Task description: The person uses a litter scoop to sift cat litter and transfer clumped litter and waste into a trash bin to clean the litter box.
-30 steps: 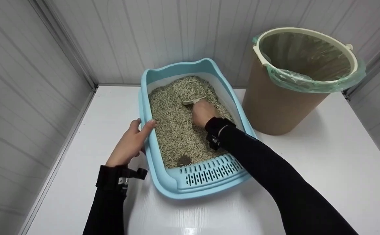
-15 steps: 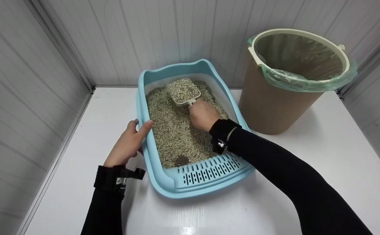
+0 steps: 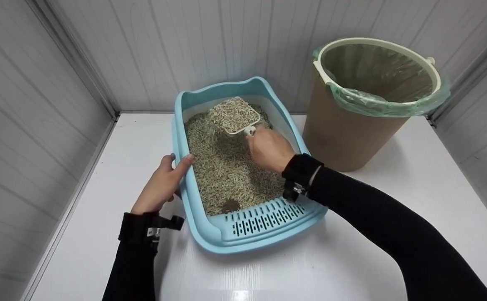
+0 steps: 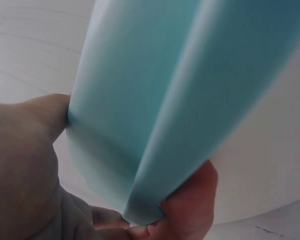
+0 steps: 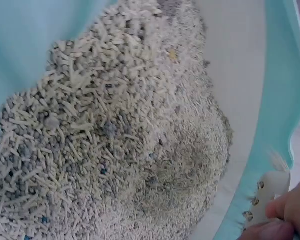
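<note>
A light-blue litter box (image 3: 210, 246) holds pale pellet cat litter (image 3: 222, 175). My left hand (image 3: 160, 186) grips its left rim, thumb on top; in the left wrist view, fingers (image 4: 192, 205) curl round the rim's lower edge. My right hand (image 3: 270, 148) holds a cream litter scoop (image 3: 250, 130) by its handle, over the far part of the litter. Heaped litter fills the scoop, and blurred pellets fall from its left side. The right wrist view shows the scoop's perforated edge (image 5: 270, 192) at lower right. A dark clump (image 3: 230, 205) lies in the litter near the slotted front ledge.
To the right of the box stands a brown bin (image 3: 344, 133) with a cream ring (image 3: 377, 40) and a green bag liner (image 3: 377, 106) folded over its rim. Both stand on a white tabletop (image 3: 139, 138). Grey panel walls (image 3: 176, 46) enclose the back and sides.
My right hand has raised the scoop, heaped with litter, out of the box's litter. My left hand keeps its hold on the rim. The whole view has shifted slightly.
</note>
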The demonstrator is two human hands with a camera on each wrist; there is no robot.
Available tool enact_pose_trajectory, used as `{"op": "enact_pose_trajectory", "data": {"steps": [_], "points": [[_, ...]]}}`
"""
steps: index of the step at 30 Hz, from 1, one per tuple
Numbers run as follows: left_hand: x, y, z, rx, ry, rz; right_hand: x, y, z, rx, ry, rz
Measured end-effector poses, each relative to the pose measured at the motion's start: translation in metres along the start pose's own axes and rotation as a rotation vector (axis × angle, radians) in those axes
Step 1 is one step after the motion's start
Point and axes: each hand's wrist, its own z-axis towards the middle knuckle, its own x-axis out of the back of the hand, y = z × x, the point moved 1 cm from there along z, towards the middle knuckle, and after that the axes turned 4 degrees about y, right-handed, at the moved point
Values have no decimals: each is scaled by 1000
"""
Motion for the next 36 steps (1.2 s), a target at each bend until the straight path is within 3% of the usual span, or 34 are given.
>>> {"op": "enact_pose_trajectory", "data": {"steps": [9, 20, 27, 36], "points": [[0, 2, 0, -12, 3, 1, 8, 7, -7, -29, -46, 60], [0, 2, 0, -11, 5, 1, 12, 16, -8, -6, -11, 79], [-1, 2, 0, -8, 0, 9, 19, 19, -10, 60, 48, 27], [-2, 1, 0, -16, 1, 7, 25, 24, -13, 50, 46, 13]]}}
